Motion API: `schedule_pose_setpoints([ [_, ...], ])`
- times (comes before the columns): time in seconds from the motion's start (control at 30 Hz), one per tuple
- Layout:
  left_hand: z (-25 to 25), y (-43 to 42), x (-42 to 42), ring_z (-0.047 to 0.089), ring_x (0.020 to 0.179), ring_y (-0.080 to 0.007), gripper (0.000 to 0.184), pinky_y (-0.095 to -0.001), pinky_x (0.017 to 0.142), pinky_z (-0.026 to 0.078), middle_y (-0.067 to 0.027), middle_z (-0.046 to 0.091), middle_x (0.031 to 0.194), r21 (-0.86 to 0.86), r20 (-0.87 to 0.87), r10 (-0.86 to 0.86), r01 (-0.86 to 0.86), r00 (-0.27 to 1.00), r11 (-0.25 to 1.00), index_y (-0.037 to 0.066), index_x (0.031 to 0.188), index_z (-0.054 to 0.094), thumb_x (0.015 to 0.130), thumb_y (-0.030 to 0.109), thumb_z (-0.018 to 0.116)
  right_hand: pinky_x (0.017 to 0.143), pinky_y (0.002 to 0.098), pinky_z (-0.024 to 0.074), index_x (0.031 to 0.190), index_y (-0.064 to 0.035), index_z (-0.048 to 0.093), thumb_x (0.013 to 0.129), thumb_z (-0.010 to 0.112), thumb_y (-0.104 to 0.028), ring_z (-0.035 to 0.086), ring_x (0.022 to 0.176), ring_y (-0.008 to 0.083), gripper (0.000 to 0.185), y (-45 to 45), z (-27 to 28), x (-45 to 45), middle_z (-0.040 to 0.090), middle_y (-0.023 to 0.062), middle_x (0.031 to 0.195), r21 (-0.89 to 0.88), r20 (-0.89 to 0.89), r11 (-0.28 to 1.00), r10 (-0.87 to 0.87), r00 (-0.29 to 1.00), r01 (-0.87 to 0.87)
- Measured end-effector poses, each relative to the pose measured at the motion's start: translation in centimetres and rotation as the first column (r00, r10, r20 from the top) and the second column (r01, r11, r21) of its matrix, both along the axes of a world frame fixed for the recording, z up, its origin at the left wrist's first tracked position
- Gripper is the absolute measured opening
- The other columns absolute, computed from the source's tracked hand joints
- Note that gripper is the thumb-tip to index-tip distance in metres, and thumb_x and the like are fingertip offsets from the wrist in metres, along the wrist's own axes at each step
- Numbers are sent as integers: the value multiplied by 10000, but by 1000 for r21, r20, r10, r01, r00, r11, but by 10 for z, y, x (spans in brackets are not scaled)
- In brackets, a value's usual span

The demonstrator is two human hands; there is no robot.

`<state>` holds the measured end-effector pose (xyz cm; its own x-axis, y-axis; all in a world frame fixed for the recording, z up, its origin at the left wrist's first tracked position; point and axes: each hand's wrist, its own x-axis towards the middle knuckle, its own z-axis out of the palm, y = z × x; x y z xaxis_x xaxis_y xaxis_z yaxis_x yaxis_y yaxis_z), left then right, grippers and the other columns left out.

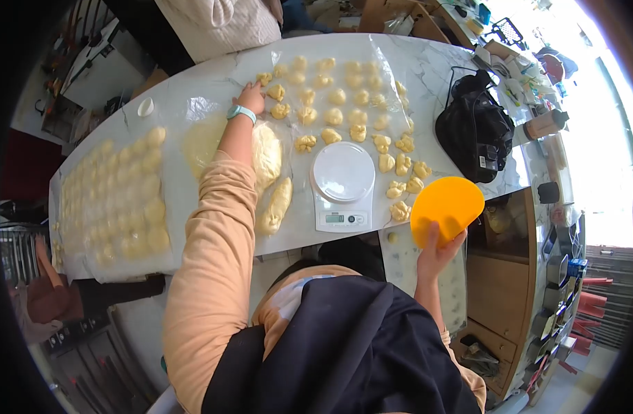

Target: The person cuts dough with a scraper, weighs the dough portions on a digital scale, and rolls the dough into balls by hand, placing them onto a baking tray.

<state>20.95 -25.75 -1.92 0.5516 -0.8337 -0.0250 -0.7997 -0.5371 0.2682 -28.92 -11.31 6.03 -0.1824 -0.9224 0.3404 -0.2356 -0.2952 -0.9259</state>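
My left hand [251,100], with a light blue watch on its wrist, reaches to the far side of the table. Its fingers are drawn together on a small dough piece [264,79]. In my right hand [440,254] is a yellow dough scraper [446,207], held at the table's near edge. A white digital scale [343,176] with a round plate stands in the middle. Left of it lie a large lump of dough [267,155] under plastic film and a long dough strip [277,205]. Several rough dough pieces [402,163] lie between scale and scraper.
Rows of dough balls [116,196] lie under plastic film at the left. More balls [337,96] sit at the back. A black bag [475,124] and a bottle [545,124] are at the right. Another person [216,24] is across the table.
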Motion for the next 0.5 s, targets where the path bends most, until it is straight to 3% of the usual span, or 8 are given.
schedule_pose_setpoints([
  [0.03,11,3,-8,380,1347,-323,627,-572,1056,304,-154,265,1532,175,8,28,-29,1000,984,210,1508,232,949,270,509,912,308,440,1207,-8,424,915,631,-121,532,1055,161,375,-3,0,-2,518,83,1128,-7,-43,1000,-4,999,4],
  [0.13,41,45,-43,462,1273,-332,517,-491,1028,377,-179,422,1427,-462,288,82,63,954,885,133,1434,372,954,258,519,924,302,427,1229,-13,419,928,616,-130,529,1059,158,378,-10,1,-3,527,78,1143,-39,-90,999,17,996,-21],
  [0.2,81,107,-93,576,1102,-341,393,-420,933,458,-183,579,1246,-743,5,-167,116,986,659,60,1289,512,938,230,560,928,298,423,1238,-17,420,934,610,-133,531,1059,156,377,-14,-1,1,534,75,1148,-58,-83,998,33,996,-38],
  [0.27,80,170,-147,616,763,-317,284,-407,709,484,-124,654,857,-574,-225,-195,32,955,818,30,1135,608,905,198,608,926,297,426,1236,-18,427,934,610,-133,534,1057,156,371,-18,-2,8,537,75,1144,-74,-74,996,48,996,-54],
  [0.3,49,193,-159,608,799,-301,319,-370,677,481,-118,622,878,-648,82,-291,273,953,711,58,1159,620,869,187,644,926,296,428,1233,-18,430,932,613,-131,536,1058,156,370,-19,-3,14,539,75,1144,-73,-67,995,57,996,-62],
  [0.37,61,232,-197,604,863,-303,369,-354,705,496,-128,603,965,-384,112,-233,258,966,887,100,1192,627,829,146,674,925,296,432,1228,-19,437,928,620,-127,540,1059,155,368,-17,-3,27,543,76,1143,-66,-57,994,88,994,-92],
  [0.47,25,262,-199,590,920,-318,447,-361,761,506,-141,576,1057,-430,-6,-245,218,970,876,151,1246,604,810,93,678,913,309,439,1209,-17,439,912,640,-133,537,1061,175,377,-12,2,54,521,86,1125,-22,43,983,184,982,-183],
  [0.5,36,269,-194,596,930,-265,422,-349,787,512,-103,577,1052,-551,-191,-263,119,946,826,98,1284,561,870,55,631,912,307,439,1210,-17,438,911,641,-129,537,1058,173,378,-10,0,59,524,85,1124,-38,14,979,201,980,-200],
])
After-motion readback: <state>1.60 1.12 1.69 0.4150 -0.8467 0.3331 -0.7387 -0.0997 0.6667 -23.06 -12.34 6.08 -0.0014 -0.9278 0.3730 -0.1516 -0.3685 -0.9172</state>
